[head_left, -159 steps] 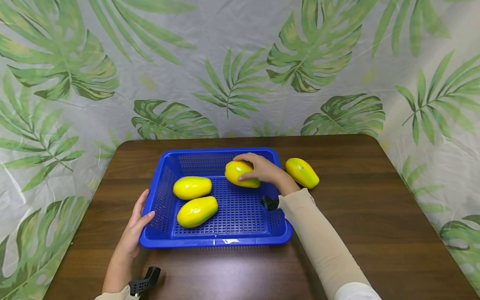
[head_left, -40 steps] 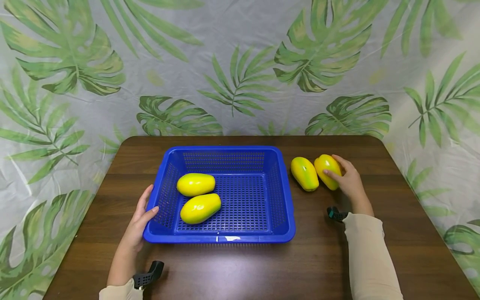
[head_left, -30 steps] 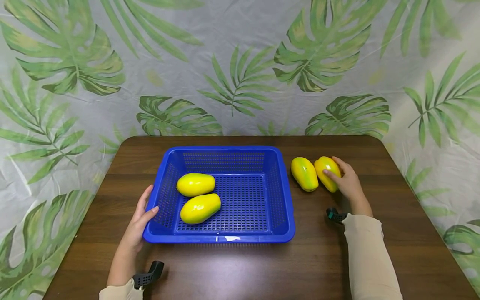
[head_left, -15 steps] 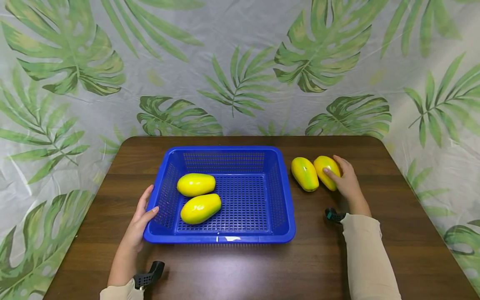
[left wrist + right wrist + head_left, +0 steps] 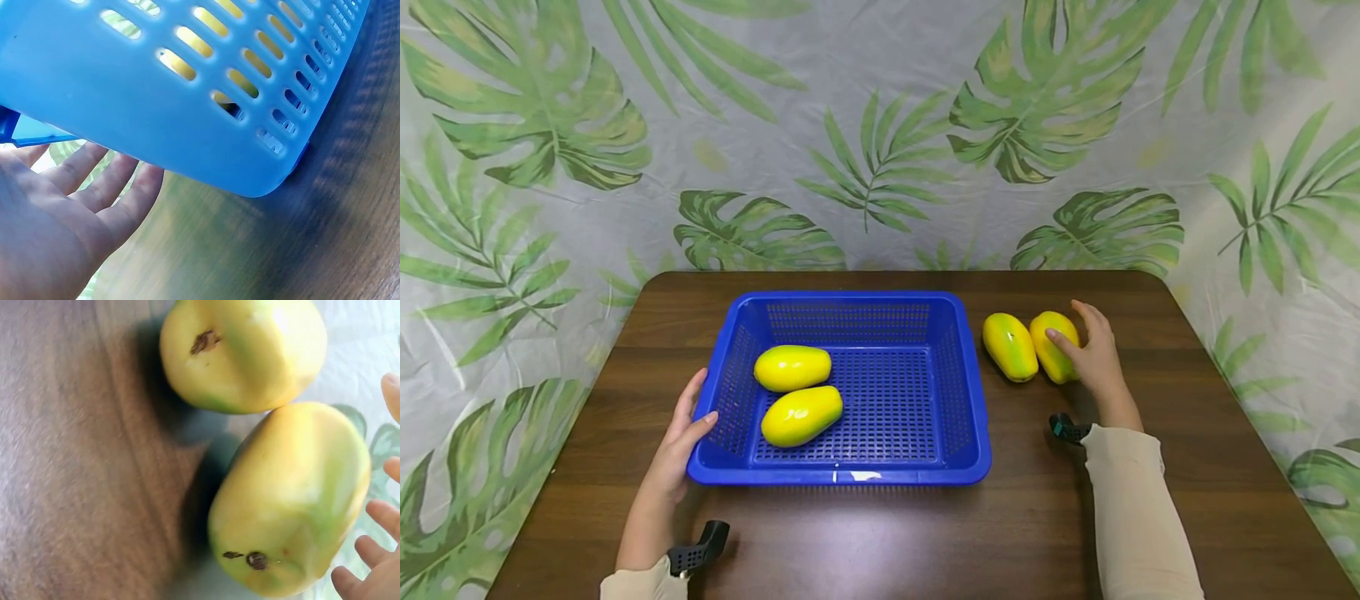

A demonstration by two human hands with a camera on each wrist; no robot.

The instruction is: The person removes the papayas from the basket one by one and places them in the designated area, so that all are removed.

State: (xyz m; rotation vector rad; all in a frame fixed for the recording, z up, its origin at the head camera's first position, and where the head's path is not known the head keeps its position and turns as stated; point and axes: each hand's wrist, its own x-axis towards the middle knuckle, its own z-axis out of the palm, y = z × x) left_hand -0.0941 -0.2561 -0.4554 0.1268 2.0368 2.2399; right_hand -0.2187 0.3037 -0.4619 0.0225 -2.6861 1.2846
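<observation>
My left hand (image 5: 672, 450) holds the left rim of the blue plastic basket (image 5: 842, 477), thumb over the rim and fingers outside. In the left wrist view the fingers (image 5: 140, 190) lie along the underside of that rim. Two yellow papayas, a rear one (image 5: 792, 369) and a front one (image 5: 802, 417), lie in the basket's left half. Right of the basket, two more papayas, a left one (image 5: 1009, 348) and a right one (image 5: 1052, 350), lie side by side on the table. My right hand (image 5: 1097, 358) is beside the right one; the right wrist view shows its fingers (image 5: 372, 550) spread and off the fruit.
The brown wooden table (image 5: 880, 542) has rounded far corners. Behind it hangs a pale sheet (image 5: 880, 133) with green leaf prints. A black wrist mount (image 5: 700, 546) sits at the left wrist, another mount (image 5: 1067, 427) at the right.
My right hand has carried a papaya out of the basket and set it on the table beside the other one. Its fingers have now loosened from it. The left hand stays at the rim.
</observation>
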